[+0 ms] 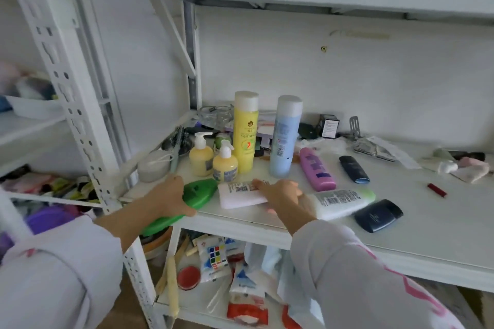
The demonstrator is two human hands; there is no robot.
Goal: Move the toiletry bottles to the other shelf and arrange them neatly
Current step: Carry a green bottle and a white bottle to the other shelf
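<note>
Both hands are in on the white shelf (401,227) now, down at six o'clock along its front edge. The left hand (168,199) is curled round the green bottle (199,193), which lies flat and hangs partly over the shelf's left corner. Fingers over the top, thumb underneath, a firm wrap by the look of it. To do this cleanly, I'd say lift from the middle of the body and bring it upright before carrying, so it can't slip out endways.

The right hand (280,192) lies fairly flat and spread on the pale lilac bottle (240,193), fingertips on its barcode label; pressing or about to close, I can't tell, but it hasn't got a real hold yet. Just at its three o'clock lies the white bottle with the green cap (339,200).

Behind, at twelve o'clock, the standing group (already tidy enough): two yellow pump bottles (211,160), the tall yellow bottle (244,133), the tall blue bottle (284,139). The purple bottle (316,169) lies at two o'clock.
</note>
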